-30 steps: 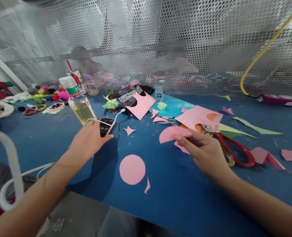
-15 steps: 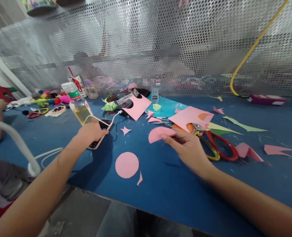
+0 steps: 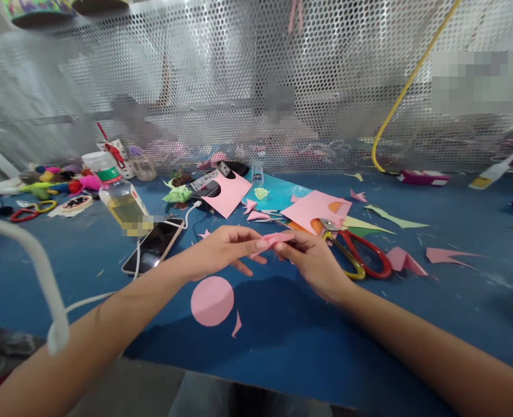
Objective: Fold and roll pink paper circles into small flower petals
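Between my two hands, above the blue table, is a folded pink paper piece (image 3: 274, 238). My left hand (image 3: 228, 249) pinches its left end between thumb and fingers, the lower fingers hanging loose. My right hand (image 3: 311, 258) grips the other end with thumb and forefinger. Below them a flat pink paper circle (image 3: 212, 301) lies on the table, with a thin pink scrap (image 3: 237, 324) beside it. Just right of my right hand rest scissors (image 3: 363, 255) with one red and one yellow handle, their blades partly over cut pink paper (image 3: 319, 209).
A phone (image 3: 158, 246) with a white cable lies left, beside a bottle (image 3: 117, 194) of yellowish liquid. Pink and green paper scraps (image 3: 395, 217) are strewn right. A perforated metal screen (image 3: 222, 75) stands behind the table. A white curved tube (image 3: 35, 272) crosses the left foreground.
My left hand has left the phone and moved right to take hold of the pink paper piece. The phone's screen has gone dark. The view has turned a little to the right.
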Available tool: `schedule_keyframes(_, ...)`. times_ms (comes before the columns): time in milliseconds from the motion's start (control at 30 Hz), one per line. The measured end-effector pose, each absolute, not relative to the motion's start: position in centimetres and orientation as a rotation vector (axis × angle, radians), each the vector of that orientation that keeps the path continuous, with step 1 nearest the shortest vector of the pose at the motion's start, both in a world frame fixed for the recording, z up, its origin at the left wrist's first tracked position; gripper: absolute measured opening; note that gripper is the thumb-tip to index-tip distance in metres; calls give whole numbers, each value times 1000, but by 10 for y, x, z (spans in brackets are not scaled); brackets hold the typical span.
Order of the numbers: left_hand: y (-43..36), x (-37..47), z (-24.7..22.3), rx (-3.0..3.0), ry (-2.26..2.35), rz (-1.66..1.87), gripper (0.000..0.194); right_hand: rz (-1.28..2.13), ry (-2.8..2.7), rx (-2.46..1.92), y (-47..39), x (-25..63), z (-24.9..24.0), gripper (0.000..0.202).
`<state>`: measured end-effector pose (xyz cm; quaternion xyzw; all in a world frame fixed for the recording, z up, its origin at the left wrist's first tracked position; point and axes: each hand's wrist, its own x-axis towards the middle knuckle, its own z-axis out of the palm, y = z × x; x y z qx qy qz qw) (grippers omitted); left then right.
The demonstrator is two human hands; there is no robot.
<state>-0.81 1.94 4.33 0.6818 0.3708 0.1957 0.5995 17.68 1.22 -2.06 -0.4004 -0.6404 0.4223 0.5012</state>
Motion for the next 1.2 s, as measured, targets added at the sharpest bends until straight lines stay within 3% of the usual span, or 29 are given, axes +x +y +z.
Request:
schedule_keyframes(333, 26, -17, 35, 1374, 781, 466, 21, 1008, -1662, -865, 16, 177, -21, 15)
schedule_keyframes(500, 29, -19, 24, 1348, 793, 479, 19, 902, -1658, -877, 14, 175, -27, 38)
schedule_keyframes(600, 30, -20, 18, 1352, 872, 536, 23, 550, -1747, -828, 10, 177, -25, 51)
schedule_keyframes(700, 29, -20, 16, 1362, 944, 622, 26, 67, -1871, -788, 5, 182, -20, 43)
schedule_keyframes(800, 28, -18, 17, 1325, 947, 666, 31, -167, -1970, -789, 1, 186, -15, 32)
schedule_keyframes(933, 27, -18, 18, 1269, 911, 705, 33, -232, -2035, -789, 2, 189, -14, 25)
schedule_keyframes(1033, 27, -19, 17, 1314, 919, 734, 24, -227, -2073, -761, 5, 192, -13, 24)
schedule_keyframes(1200, 24, -17, 17, 1423, 954, 724, 21, -30, -2129, -760, 6, 191, -8, 22)
